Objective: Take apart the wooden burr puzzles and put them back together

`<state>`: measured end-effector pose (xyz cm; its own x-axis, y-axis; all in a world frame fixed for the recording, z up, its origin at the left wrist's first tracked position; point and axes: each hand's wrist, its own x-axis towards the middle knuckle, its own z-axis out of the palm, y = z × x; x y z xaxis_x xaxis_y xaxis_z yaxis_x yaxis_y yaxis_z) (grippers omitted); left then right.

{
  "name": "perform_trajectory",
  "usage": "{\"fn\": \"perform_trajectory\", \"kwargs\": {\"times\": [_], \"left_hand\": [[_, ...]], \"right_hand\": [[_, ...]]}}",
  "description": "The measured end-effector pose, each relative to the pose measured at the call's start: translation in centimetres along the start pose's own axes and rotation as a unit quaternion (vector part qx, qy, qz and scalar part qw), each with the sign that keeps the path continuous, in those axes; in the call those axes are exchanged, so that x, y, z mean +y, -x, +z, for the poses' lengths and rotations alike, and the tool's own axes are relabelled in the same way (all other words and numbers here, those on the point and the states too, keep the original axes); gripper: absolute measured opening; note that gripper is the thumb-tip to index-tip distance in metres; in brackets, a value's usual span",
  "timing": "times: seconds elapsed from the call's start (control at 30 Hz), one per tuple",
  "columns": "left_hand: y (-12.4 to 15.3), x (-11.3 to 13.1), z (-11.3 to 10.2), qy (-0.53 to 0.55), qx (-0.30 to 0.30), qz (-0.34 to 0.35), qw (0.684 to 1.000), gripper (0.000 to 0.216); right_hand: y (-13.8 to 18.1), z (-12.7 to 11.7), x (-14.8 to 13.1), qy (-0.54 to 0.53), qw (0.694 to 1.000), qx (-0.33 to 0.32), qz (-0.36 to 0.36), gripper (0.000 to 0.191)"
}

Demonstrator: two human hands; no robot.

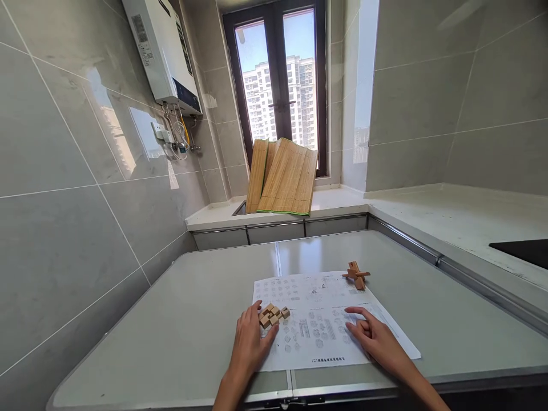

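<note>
Wall heater: a white water heater [160, 54] hangs high on the tiled left wall, with pipes and a cable below it.
Table: a grey table [180, 337] fills the near part of the scene, set against the left wall.
Left hand: the left hand [250, 339] lies on the near left part of the sheet, fingers spread and unclenched, fingertips touching the wooden block cluster; it grips nothing.
Wooden block cluster: a small cluster of light wooden cubes [272, 314] sits on the left side of the sheet, just past the left fingertips.
Bamboo mats: folded bamboo mats [285, 177] stand at the far counter, leaning below the window.
Window: a dark-framed window [280, 80] at the far end shows tower blocks outside.
Sheet: a printed paper sheet [319, 322] with small diagrams lies flat on the table, under both hands.
Wooden cross piece: a brown wooden cross-shaped puzzle [357, 275] rests at the far right corner of the sheet, well apart from both hands.
Right hand: the right hand [377, 337] rests flat on the near right part of the sheet, fingers loosely extended, holding nothing.
Counter: a pale counter [462, 217] runs along the right wall.
</note>
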<state>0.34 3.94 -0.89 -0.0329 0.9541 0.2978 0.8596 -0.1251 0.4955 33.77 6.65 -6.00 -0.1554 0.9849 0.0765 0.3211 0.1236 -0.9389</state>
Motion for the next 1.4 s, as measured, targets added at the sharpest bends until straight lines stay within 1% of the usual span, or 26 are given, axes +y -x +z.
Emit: {"fn": "perform_trajectory", "kwargs": {"times": [0.07, 0.17, 0.27, 0.4, 0.47, 0.53, 0.63, 0.7, 0.77, 0.8, 0.83, 0.93, 1.03, 1.13, 1.2, 1.27, 1.33, 1.4], "left_hand": [[0.0, 0.4, -0.1, 0.009, -0.016, 0.003, 1.000, 0.057], [0.2, 1.1, 0.0, 0.046, -0.040, 0.026, 0.998, 0.061], [0.4, 1.4, 0.2, 0.084, -0.083, 0.041, 0.992, 0.073], [-0.2, 1.2, 0.0, 0.111, -0.126, 0.037, 0.985, 0.087], [-0.7, 1.2, -0.2, 0.130, -0.144, 0.042, 0.980, 0.087], [-1.0, 1.4, -0.2, 0.148, -0.157, 0.055, 0.975, 0.079], [-1.3, 2.2, 0.3, 0.156, -0.160, 0.071, 0.972, 0.065], [-1.3, 2.8, 0.8, 0.154, -0.156, 0.076, 0.973, 0.066], [-1.3, 3.2, 1.3, 0.153, -0.155, 0.079, 0.973, 0.069], [-1.3, 3.3, 1.4, 0.154, -0.154, 0.079, 0.973, 0.069], [-1.2, 3.3, 1.5, 0.154, -0.153, 0.079, 0.973, 0.069], [-0.8, 2.9, 1.4, 0.161, -0.138, 0.080, 0.974, 0.066], [0.0, 2.2, 0.9, 0.196, -0.107, 0.062, 0.973, 0.065], [1.0, 2.0, 0.4, 0.262, -0.093, 0.015, 0.961, 0.067], [1.8, 2.2, 0.2, 0.326, -0.098, -0.009, 0.940, 0.069], [2.4, 2.5, 0.1, 0.394, -0.103, -0.026, 0.913, 0.070], [2.9, 2.9, 0.3, 0.452, -0.103, -0.044, 0.885, 0.070], [3.4, 3.1, 0.8, 0.495, -0.103, -0.058, 0.861, 0.070]], "right_hand": [[0.0, 0.1, 0.1, 0.000, 1.000, -0.001, -0.003, 0.050], [-0.1, 0.1, 0.3, 0.002, 1.000, -0.003, -0.004, 0.050], [-0.1, 0.1, 0.5, 0.010, 1.000, -0.003, -0.005, 0.048], [-0.3, 0.1, 0.4, 0.042, 0.999, -0.001, -0.017, 0.044], [-0.4, 0.4, -0.1, 0.068, 0.997, -0.005, -0.029, 0.041], [-0.6, 1.3, -1.1, 0.089, 0.995, -0.021, -0.046, 0.037], [-1.0, 3.4, -3.1, 0.089, 0.990, -0.069, -0.088, 0.033], [-1.4, 4.7, -4.3, 0.105, 0.981, -0.106, -0.126, 0.039], [-1.9, 5.7, -5.3, 0.141, 0.972, -0.118, -0.145, 0.048], [-2.2, 6.1, -5.6, 0.162, 0.968, -0.119, -0.150, 0.050], [-2.4, 6.3, -5.9, 0.182, 0.964, -0.121, -0.154, 0.048], [-2.8, 6.8, -5.9, 0.228, 0.952, -0.115, -0.168, 0.033], [-2.8, 7.0, -5.6, 0.237, 0.950, -0.094, -0.180, 0.024], [-2.3, 6.7, -5.4, 0.203, 0.961, -0.077, -0.174, 0.021], [-1.9, 6.4, -5.5, 0.141, 0.974, -0.060, -0.165, 0.021], [-1.3, 6.2, -5.8, 0.048, 0.987, -0.055, -0.140, 0.025], [-0.7, 6.1, -6.1, -0.069, 0.989, -0.089, -0.093, 0.038], [-0.1, 6.3, -6.2, -0.183, 0.973, -0.133, -0.044, 0.049]]}}
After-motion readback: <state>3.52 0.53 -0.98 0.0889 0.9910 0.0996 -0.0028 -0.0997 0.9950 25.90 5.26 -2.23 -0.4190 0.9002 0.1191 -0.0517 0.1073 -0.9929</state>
